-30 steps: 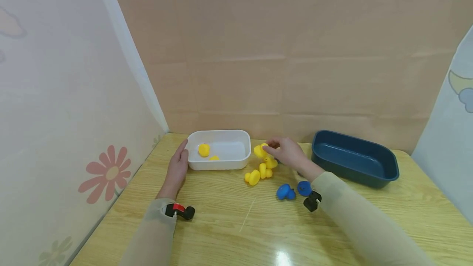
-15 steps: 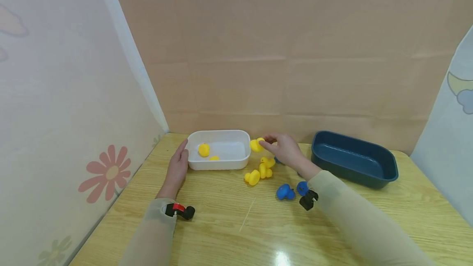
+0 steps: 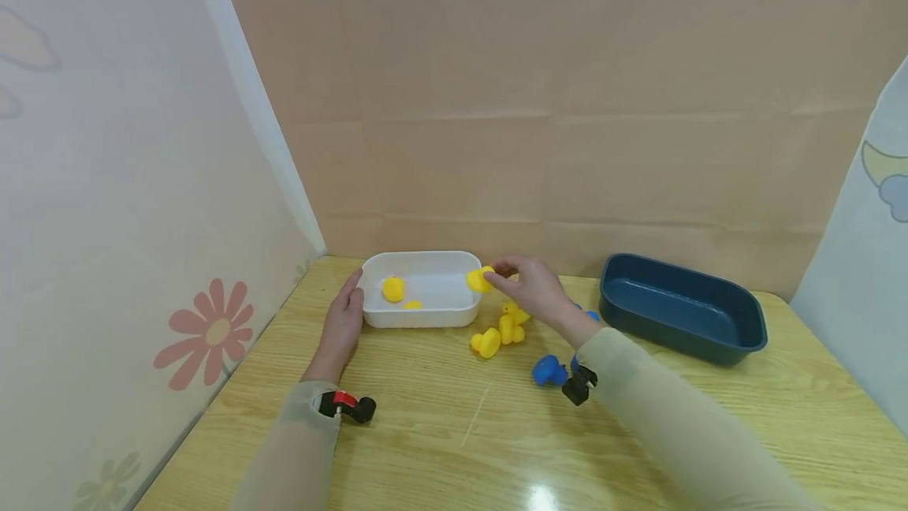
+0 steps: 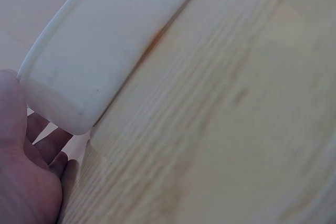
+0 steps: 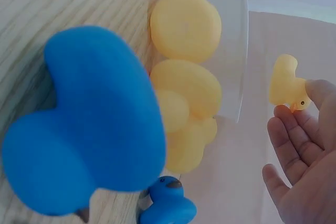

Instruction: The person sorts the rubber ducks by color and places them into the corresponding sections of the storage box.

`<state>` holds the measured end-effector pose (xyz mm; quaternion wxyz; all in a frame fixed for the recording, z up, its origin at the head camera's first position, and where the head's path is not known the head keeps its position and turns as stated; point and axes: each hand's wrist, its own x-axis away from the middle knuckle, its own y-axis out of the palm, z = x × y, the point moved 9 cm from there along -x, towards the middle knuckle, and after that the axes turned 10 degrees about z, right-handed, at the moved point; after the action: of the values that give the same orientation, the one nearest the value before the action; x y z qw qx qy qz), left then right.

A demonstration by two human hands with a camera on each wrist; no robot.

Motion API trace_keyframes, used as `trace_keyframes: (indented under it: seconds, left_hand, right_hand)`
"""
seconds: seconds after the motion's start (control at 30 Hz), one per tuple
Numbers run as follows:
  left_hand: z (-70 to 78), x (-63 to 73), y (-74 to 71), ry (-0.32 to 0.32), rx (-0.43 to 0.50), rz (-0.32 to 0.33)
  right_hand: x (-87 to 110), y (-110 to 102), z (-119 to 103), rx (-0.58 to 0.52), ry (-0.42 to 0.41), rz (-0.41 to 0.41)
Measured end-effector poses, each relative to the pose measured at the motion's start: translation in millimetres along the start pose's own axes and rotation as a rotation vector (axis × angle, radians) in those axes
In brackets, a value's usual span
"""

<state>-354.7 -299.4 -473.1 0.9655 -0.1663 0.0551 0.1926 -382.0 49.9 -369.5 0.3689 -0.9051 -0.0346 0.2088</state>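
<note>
My left hand (image 3: 342, 327) rests against the left end of a white plastic bin (image 3: 423, 317), thumb near its rim; in the left wrist view its fingers (image 4: 52, 142) touch the outer wall. Inside lie two yellow rubber ducks, one in plain sight (image 3: 392, 289), the other (image 3: 412, 304) mostly hidden by the front wall. My right hand (image 3: 534, 288) pinches a yellow rubber duck (image 3: 478, 280) between thumb and fingertips, over the bin's right rim. The right wrist view shows that duck (image 5: 283, 80) with its eye and beak near the fingers.
Just right of the white bin, several yellow ducks (image 3: 486, 343) cluster on the wooden table (image 3: 426, 432). Blue ducks (image 3: 548, 370) lie around the right forearm, partly hidden by it. A dark blue bin (image 3: 681, 310) stands at the back right, near the brown paper-covered wall (image 3: 454, 101).
My right hand has lifted the yellow duck from the cluster and carried it left to the white bin's right rim. The left hand has stayed at the bin.
</note>
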Motion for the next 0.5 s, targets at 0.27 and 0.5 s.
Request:
trace_keyframes:
  seconds: [0.27,0.5]
  left_hand:
    - [0.4,-0.1,0.3,0.012,0.005,-0.001]
    - [0.4,-0.3,-0.2,0.019,0.001,0.009]
  right_hand:
    - [0.7,6.1,-6.6,-0.012,0.01,-0.003]
    - [-0.9,12.4,-11.7,-0.015,-0.005,-0.001]
